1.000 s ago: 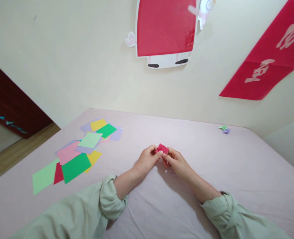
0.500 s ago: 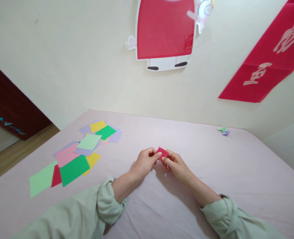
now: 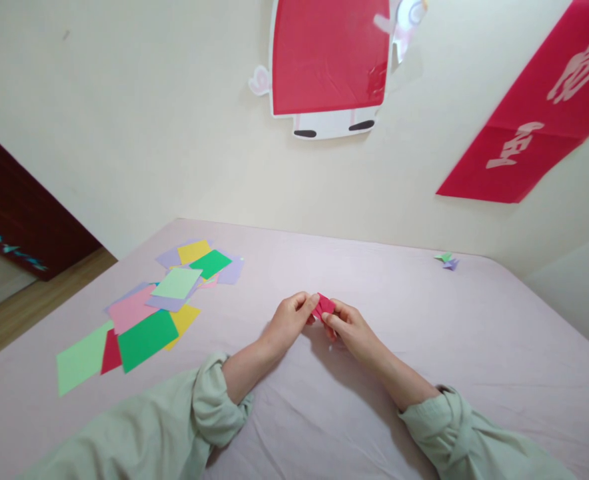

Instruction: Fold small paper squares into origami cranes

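Observation:
A small folded piece of red paper (image 3: 324,306) is held up between both hands, over the middle of the pale pink sheet (image 3: 294,427). My left hand (image 3: 290,319) pinches its left edge, thumb on top. On the other side my right hand (image 3: 348,323) grips the lower right part between thumb and fingers. Crease lines show on the paper's near face. The fingertips behind the paper are hidden.
Loose sheets of coloured paper, among them a green sheet (image 3: 148,340) and a pink sheet (image 3: 133,308), overlap on the left. Small green and purple folded paper pieces (image 3: 447,261) lie at the far right. A wall (image 3: 214,160) borders the far edge.
My left thumb has shifted from the paper's front to its upper left edge, uncovering more of the folded face. Both hands stay in nearly the same place.

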Demonstrator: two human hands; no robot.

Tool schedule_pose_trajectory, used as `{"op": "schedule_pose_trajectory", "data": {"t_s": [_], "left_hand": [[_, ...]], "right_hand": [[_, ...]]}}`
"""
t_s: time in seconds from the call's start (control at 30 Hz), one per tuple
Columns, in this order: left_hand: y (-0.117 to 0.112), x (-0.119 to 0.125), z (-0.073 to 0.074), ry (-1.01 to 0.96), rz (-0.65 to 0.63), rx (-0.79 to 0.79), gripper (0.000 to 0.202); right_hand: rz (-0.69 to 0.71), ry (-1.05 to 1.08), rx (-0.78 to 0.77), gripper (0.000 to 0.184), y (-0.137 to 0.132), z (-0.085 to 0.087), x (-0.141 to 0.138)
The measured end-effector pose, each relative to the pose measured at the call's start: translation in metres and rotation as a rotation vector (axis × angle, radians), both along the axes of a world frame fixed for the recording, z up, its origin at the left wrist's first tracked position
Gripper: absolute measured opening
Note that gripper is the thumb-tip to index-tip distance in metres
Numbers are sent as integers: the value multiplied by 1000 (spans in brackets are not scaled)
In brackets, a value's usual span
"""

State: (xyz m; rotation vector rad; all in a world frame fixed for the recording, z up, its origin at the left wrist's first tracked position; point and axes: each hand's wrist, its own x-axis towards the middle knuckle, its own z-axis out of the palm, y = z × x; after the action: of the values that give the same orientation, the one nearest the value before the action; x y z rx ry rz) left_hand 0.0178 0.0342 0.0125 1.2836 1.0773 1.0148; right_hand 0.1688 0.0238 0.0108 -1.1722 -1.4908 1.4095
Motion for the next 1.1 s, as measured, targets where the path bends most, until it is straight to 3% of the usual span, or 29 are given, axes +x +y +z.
{"op": "schedule_pose_trajectory", "data": {"t_s": [0.13, 0.37, 0.73, 1.1], "left_hand": [[-1, 1, -1, -50, -6, -5, 30], [-3, 0, 1, -97, 17, -34, 31], [-1, 0, -7, -94, 35, -46, 36], [0, 0, -7, -164, 106, -87, 38]], "right_hand": [[10, -13, 17, 20, -1, -3, 0], [15, 3, 52, 35, -1, -6, -1], [85, -1, 92, 23, -3, -6, -3], [160, 58, -24, 17, -3, -2, 0]]}}
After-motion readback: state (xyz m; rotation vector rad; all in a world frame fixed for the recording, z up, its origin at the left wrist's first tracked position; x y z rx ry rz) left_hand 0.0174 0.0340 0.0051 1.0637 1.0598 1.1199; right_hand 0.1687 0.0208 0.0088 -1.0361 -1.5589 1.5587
